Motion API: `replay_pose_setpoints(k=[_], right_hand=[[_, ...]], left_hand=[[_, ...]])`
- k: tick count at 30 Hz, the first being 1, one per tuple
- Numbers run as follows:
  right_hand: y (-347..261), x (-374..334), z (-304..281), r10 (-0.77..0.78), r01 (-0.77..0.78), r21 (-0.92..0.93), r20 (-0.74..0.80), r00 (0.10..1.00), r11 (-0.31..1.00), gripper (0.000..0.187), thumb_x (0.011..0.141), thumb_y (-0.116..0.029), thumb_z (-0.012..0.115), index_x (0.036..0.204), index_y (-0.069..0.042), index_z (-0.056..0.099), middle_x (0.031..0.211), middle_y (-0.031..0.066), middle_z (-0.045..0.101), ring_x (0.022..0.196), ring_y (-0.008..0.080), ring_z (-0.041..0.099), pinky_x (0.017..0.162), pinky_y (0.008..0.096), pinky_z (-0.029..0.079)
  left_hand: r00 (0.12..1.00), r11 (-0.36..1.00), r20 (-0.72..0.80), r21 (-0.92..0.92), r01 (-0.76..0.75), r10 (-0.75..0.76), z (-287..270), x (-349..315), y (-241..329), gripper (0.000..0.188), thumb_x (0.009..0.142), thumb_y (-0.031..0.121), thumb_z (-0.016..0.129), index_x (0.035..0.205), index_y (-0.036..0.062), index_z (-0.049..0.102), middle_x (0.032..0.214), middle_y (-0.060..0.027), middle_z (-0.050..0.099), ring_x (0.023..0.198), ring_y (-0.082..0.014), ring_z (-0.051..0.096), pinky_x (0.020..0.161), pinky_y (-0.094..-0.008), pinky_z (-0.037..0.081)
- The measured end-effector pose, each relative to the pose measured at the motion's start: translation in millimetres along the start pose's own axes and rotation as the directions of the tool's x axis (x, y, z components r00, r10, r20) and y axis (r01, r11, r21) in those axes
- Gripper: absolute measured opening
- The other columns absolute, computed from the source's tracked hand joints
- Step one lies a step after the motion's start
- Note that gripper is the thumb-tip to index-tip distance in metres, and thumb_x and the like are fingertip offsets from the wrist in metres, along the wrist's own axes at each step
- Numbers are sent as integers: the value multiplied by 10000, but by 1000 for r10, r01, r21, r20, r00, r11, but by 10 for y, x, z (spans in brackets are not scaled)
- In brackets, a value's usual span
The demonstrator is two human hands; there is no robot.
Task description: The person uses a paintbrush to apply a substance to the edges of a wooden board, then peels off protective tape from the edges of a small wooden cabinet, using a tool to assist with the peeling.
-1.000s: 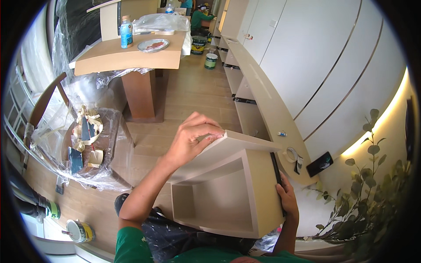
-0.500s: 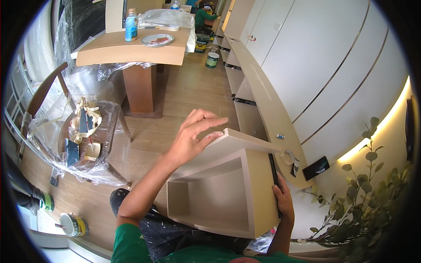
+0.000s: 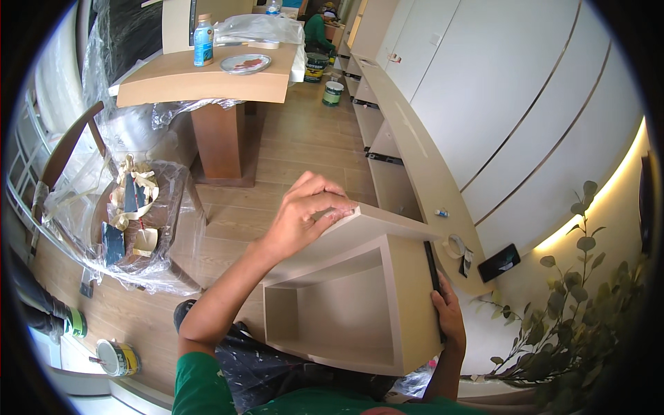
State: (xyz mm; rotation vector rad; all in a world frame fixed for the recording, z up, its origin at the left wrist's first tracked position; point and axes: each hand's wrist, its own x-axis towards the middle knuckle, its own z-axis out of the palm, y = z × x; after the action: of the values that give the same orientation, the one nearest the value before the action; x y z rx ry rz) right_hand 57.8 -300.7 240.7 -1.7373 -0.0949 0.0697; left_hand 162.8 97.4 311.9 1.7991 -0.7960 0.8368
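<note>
A beige wooden drawer [image 3: 339, 304] rests tilted in front of me, its hollow side toward me and its front panel [image 3: 387, 223] at the far side. My left hand [image 3: 308, 207] pinches the upper left corner of that panel, thumb and curled fingers pressed at the edge. Whether anything small lies under the fingertips I cannot make out. My right hand [image 3: 448, 311] wraps round the drawer's right side, beside a black slide rail [image 3: 433, 283] fixed there. Part of its fingers is hidden by the drawer.
A long low cabinet [image 3: 408, 149] with drawer openings runs along the right, bearing a tape roll [image 3: 454, 246] and a phone [image 3: 499, 263]. A leafy plant [image 3: 567, 304] stands at right. Left are a plastic-wrapped chair [image 3: 173, 259], a table [image 3: 200, 93] and a paint can [image 3: 117, 357]. A person [image 3: 317, 31] crouches far off.
My left hand's fingers, raised and apart before, have come down and closed on the panel's corner. My right hand stays on the drawer's side. The distant person has leaned lower.
</note>
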Motion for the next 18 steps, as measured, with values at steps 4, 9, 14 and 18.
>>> replay_pose_setpoints(k=[4, 9, 14, 18], right_hand=[[57, 9, -60, -23, 23, -31, 14, 1000, 999, 641, 1054, -219, 598, 1599, -1, 339, 1475, 123, 549, 1302, 192, 538, 1112, 312, 408], [-29, -12, -3, -4, 4, -25, -10, 1000, 1000, 624, 1049, -199, 590, 1592, -2, 354, 1474, 129, 553, 1314, 197, 536, 1123, 323, 405], [18, -7, -65, 14, -15, -39, -10, 1000, 999, 634, 1051, -206, 594, 1599, -6, 345, 1482, 129, 550, 1318, 200, 537, 1122, 324, 412], [72, 5, -96, -7, 7, -29, -10, 1000, 1000, 653, 1048, -223, 605, 1602, -3, 339, 1480, 133, 553, 1307, 198, 545, 1114, 321, 421]], left_hand=[[998, 1000, 55, 22, -14, 13, -22, 50, -16, 277, 786, 15, 835, 1044, 111, 811, 991, -46, 679, 932, -232, 578, 824, -353, 473], [1000, 999, 1, 34, -17, 17, 3, 59, 20, 317, 773, 4, 840, 1068, 114, 804, 994, -43, 671, 938, -232, 576, 817, -353, 471], [998, 999, 66, 23, -24, 23, 9, 46, 1, 328, 765, -26, 830, 1054, 127, 810, 1023, -44, 666, 948, -228, 574, 806, -355, 469], [996, 999, 85, 28, -27, 24, 16, 115, -2, 305, 768, -43, 818, 1025, 121, 807, 1031, -52, 663, 940, -239, 577, 795, -362, 475]])
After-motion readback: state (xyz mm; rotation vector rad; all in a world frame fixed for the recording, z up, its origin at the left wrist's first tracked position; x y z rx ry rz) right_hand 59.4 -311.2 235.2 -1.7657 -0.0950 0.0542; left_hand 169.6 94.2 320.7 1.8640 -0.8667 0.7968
